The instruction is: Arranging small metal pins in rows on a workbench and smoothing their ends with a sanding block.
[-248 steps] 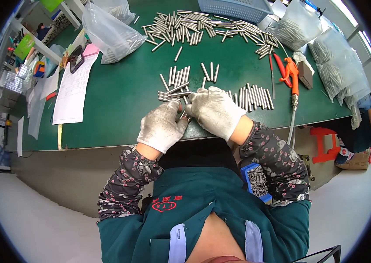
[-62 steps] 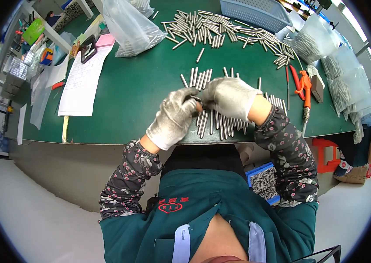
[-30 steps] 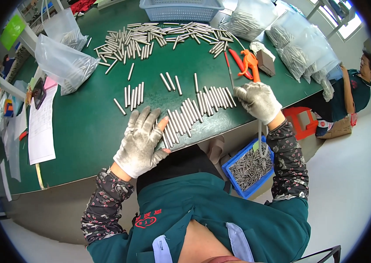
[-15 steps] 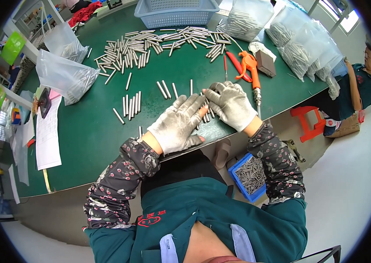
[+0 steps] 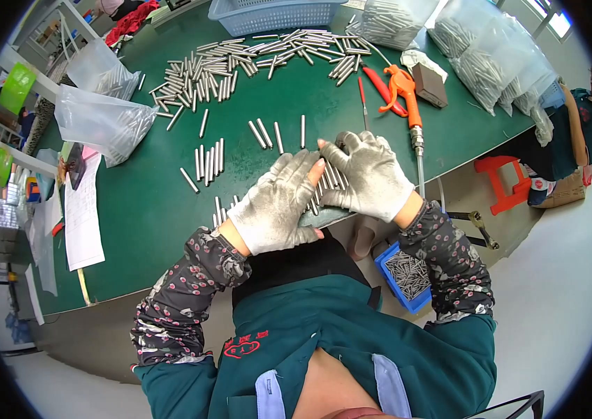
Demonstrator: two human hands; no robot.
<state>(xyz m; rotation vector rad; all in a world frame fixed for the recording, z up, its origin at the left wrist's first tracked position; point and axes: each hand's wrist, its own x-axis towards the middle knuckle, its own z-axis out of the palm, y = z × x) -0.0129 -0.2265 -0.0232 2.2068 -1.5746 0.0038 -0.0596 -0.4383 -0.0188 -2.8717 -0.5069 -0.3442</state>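
**Pins (image 5: 333, 177) hemmed in near the edge!**

Close quarters at the near side of the green table (image 5: 135, 230)! A row of steel pins lies between the hands, half covered by them. The left hand (image 5: 276, 204) is nearly flat, fingers straight and close together, laid over the row. The right hand (image 5: 371, 174) arches in opposite, fingers bent, thumb reaching toward the row; whether either has a pin truly pinched, nobody can tell through those gloves.

Now, the danger! These pins look smooth and round, so an uneven push could well tip the row askew or send one rolling over that edge, down to the floor or the blue bin (image 5: 414, 306) below. More pins peek out beside the left wrist, and a drag of the floral left sleeve (image 5: 187, 279) might scatter them. Watch the hose (image 5: 421, 171), too, running close by the right forearm: a snag there could tug the orange air gun (image 5: 411, 112) across the table. A wide sweep could also mix the small groups out front with the big loose pile (image 5: 222, 66).

And the lettering? Red characters above a red outlined emblem (image 5: 242, 348) on the green jacket (image 5: 324, 314), plain to see. The white sheet (image 5: 83, 223) at the left carries a printed form, far too faint to read. No label can be made out on the clear bags (image 5: 104, 122).
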